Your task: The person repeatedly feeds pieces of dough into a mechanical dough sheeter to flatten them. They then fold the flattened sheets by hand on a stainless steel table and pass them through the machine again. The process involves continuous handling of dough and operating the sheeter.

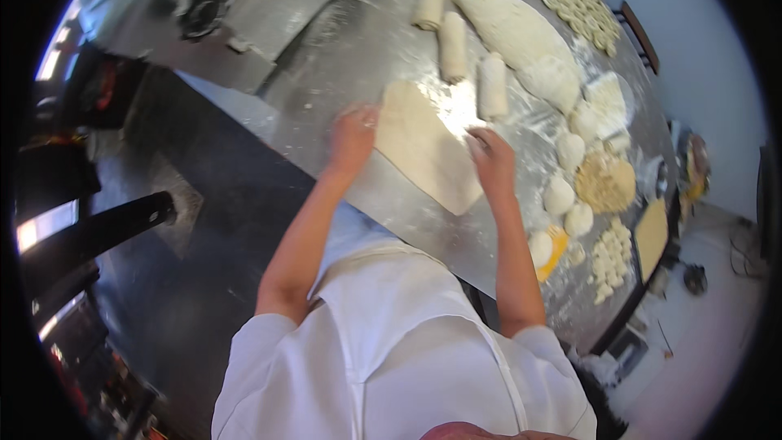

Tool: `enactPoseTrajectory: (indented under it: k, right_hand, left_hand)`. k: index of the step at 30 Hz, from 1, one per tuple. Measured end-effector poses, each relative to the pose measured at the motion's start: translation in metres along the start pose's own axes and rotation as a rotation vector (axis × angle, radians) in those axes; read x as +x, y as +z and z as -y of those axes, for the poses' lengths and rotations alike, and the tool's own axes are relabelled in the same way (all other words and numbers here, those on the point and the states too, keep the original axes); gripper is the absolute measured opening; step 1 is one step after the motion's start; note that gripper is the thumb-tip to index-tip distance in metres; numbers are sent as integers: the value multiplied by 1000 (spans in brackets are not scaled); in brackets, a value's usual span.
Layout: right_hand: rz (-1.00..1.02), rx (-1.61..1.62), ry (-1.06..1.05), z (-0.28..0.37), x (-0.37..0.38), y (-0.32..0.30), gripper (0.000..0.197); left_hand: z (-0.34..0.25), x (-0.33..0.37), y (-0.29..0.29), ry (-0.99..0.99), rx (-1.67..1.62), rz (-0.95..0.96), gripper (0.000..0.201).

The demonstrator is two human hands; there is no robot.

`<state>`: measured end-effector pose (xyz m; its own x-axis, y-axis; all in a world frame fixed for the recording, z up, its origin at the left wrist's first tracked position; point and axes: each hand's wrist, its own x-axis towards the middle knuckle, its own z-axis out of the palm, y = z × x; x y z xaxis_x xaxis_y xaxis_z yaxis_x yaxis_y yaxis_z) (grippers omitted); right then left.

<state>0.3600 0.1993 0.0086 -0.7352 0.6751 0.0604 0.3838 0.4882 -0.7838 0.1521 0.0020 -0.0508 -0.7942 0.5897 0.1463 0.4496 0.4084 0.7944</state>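
A flat, pale sheet of dough (423,147) lies slantwise on the floured metal table in front of me. My left hand (353,140) is at its left edge, the fingers closed on the rim. On the opposite side my right hand (494,161) has its fingers curled at the right edge, pinching it. Just beyond the sheet are three dough rolls: one near my right hand (492,88), a middle one (453,47) and the farthest (429,2). Loose white flour (454,106) is scattered between the sheet and the rolls.
A large dough mass (517,28) lies behind the rolls. To the right are dough balls (559,194), a crumbly mound (605,182), a yellow scraper (555,251) and small dough pieces (612,254). More cut pieces (582,15) lie far right. A metal machine (289,4) stands far left.
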Motion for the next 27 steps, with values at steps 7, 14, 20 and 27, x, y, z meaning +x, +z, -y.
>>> enactPoseTrajectory:
  k: [7, 14, 20, 27]
  right_hand:
    - [331, -214, -493, 51, 132, 91, 17]
    - [597, -262, -339, 49, 144, 93, 7]
    - [410, -172, -380, 27, 124, 93, 6]
    - [96, -6, -326, 11, 85, 63, 15]
  left_hand:
    - [-18, 12, -4, -83, -102, 92, 11]
    - [-14, 12, 2, -298, -129, 20, 27]
    - [-17, 14, 13, -152, 83, 90, 25]
    - [-27, 5, 18, -53, 262, 0, 25]
